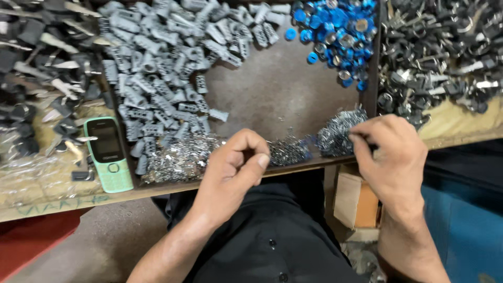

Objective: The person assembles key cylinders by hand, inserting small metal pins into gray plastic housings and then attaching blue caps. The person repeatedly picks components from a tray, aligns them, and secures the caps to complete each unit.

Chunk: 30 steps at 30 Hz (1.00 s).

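Left hand (236, 165) pinched together, perhaps on a tiny pin (blurred); right hand (390, 157) fingers closed into the metal-spring pile (338, 133) at the counter (283, 94) edge.

A small assembly workshop: a worn wooden bench (57, 202) carries sorted heaps of parts, with grey plastic pieces (157, 68) far left, blue caps (335, 31) far right, dark metal pieces (440, 52) at right, and small shiny metal bits (181, 157) along the near edge
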Each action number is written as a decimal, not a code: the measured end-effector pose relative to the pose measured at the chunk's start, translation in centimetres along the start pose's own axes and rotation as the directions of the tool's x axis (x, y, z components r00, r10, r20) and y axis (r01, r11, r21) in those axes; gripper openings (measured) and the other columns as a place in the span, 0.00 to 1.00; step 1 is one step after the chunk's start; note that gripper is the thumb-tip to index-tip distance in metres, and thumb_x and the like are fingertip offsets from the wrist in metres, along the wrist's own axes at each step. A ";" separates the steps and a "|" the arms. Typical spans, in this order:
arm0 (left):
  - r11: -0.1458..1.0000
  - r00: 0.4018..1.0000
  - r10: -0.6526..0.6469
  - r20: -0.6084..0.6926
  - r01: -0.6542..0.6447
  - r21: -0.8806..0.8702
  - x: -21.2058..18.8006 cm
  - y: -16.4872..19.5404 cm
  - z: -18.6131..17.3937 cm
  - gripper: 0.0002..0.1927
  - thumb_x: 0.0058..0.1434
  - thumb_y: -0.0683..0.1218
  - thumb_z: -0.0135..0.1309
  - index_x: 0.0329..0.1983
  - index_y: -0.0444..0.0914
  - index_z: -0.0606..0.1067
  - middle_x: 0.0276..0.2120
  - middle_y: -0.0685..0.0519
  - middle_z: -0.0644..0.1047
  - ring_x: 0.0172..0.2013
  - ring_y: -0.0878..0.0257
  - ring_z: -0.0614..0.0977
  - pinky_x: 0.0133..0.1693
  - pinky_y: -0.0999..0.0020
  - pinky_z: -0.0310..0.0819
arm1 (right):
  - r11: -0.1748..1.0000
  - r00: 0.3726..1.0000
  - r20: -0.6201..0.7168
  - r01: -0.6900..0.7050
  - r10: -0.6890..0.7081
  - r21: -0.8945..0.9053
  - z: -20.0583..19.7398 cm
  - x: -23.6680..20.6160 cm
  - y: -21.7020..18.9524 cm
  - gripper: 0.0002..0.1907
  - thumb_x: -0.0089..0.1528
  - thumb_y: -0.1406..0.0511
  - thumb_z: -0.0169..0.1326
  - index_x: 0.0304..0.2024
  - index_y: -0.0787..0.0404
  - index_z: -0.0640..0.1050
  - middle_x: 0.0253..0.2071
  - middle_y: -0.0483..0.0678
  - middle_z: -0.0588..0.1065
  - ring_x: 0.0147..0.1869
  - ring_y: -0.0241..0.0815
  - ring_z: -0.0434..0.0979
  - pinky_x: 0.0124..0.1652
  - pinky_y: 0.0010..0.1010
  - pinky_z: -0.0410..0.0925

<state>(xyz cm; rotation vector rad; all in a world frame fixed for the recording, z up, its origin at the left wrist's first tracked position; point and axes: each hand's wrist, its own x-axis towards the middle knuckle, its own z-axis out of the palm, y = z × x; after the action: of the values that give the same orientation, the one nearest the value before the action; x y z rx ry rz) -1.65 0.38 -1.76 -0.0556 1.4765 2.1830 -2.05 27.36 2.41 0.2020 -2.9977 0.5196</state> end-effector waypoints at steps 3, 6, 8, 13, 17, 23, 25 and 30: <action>0.999 1.000 0.001 -0.004 -0.002 -0.038 0.0 0.0 0.5 0.03 0.70 0.40 0.50 0.40 0.37 0.70 0.30 0.61 0.68 0.29 0.75 0.68 0.31 0.78 0.62 | 0.967 0.992 -0.016 -0.118 0.125 0.225 -0.5 -0.5 1.5 0.08 0.63 0.74 0.63 0.44 0.62 0.81 0.40 0.49 0.79 0.41 0.39 0.80 0.41 0.26 0.70; 0.999 1.000 0.019 -0.006 -0.020 -0.027 0.0 0.1 0.9 0.03 0.70 0.40 0.50 0.39 0.37 0.70 0.29 0.60 0.68 0.29 0.75 0.68 0.32 0.77 0.63 | 0.968 0.998 -0.038 -0.048 0.059 0.244 -0.7 0.0 2.9 0.08 0.63 0.74 0.64 0.45 0.63 0.83 0.42 0.49 0.79 0.43 0.39 0.81 0.42 0.26 0.70; 1.000 1.000 0.003 -0.009 -0.003 0.014 0.0 0.1 1.0 0.03 0.69 0.41 0.51 0.39 0.37 0.70 0.28 0.60 0.68 0.28 0.75 0.68 0.30 0.78 0.62 | 0.964 0.997 -0.044 -0.050 0.063 0.260 -0.8 0.3 3.4 0.09 0.63 0.75 0.63 0.46 0.64 0.83 0.42 0.49 0.79 0.44 0.39 0.80 0.44 0.27 0.69; 0.995 0.999 0.040 -0.006 -0.040 0.094 -0.2 -0.2 1.2 0.03 0.68 0.40 0.52 0.39 0.36 0.70 0.30 0.61 0.67 0.29 0.75 0.66 0.31 0.78 0.60 | 0.902 0.986 -0.048 -0.123 0.157 0.415 -0.9 0.1 2.9 0.05 0.65 0.76 0.59 0.43 0.66 0.82 0.40 0.50 0.78 0.41 0.35 0.77 0.40 0.24 0.67; 0.989 0.997 0.082 0.008 -0.082 0.119 -0.4 -0.4 2.2 0.03 0.70 0.40 0.52 0.39 0.37 0.70 0.31 0.61 0.66 0.31 0.75 0.64 0.33 0.78 0.59 | 0.837 0.987 -0.080 -0.077 0.142 0.542 0.1 -0.9 0.0 0.01 0.65 0.75 0.56 0.39 0.67 0.78 0.39 0.50 0.75 0.41 0.36 0.75 0.41 0.25 0.66; 0.969 0.994 -0.099 -0.039 0.087 -0.233 -0.9 -0.5 3.5 0.05 0.69 0.43 0.53 0.39 0.37 0.71 0.27 0.59 0.69 0.26 0.74 0.67 0.28 0.78 0.59 | 0.702 0.988 -0.073 0.147 -0.134 0.696 2.3 -1.8 -5.4 0.05 0.65 0.75 0.48 0.43 0.65 0.69 0.39 0.53 0.73 0.39 0.40 0.72 0.41 0.28 0.68; 0.934 0.992 -0.114 -0.062 0.086 -0.346 -1.3 -0.5 3.6 0.06 0.69 0.44 0.53 0.39 0.37 0.71 0.28 0.59 0.70 0.26 0.73 0.68 0.28 0.77 0.59 | 0.682 0.977 -0.129 0.209 -0.167 0.701 2.7 -1.7 -6.7 0.07 0.65 0.75 0.51 0.44 0.64 0.69 0.41 0.54 0.74 0.41 0.42 0.75 0.41 0.28 0.69; 0.893 0.993 -0.089 -0.071 0.048 -0.448 -2.3 -0.8 2.7 0.08 0.69 0.45 0.55 0.40 0.37 0.71 0.30 0.59 0.71 0.27 0.73 0.67 0.27 0.77 0.59 | 0.715 0.967 -0.178 0.255 -0.182 0.651 3.6 -1.5 -8.8 0.12 0.61 0.75 0.61 0.42 0.64 0.72 0.41 0.54 0.76 0.38 0.39 0.77 0.37 0.25 0.69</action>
<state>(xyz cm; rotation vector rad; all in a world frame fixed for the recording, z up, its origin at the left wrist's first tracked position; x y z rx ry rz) 1.32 2.08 -0.66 -0.3616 0.9678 2.4423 0.45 18.11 1.73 0.5513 -2.4900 1.5097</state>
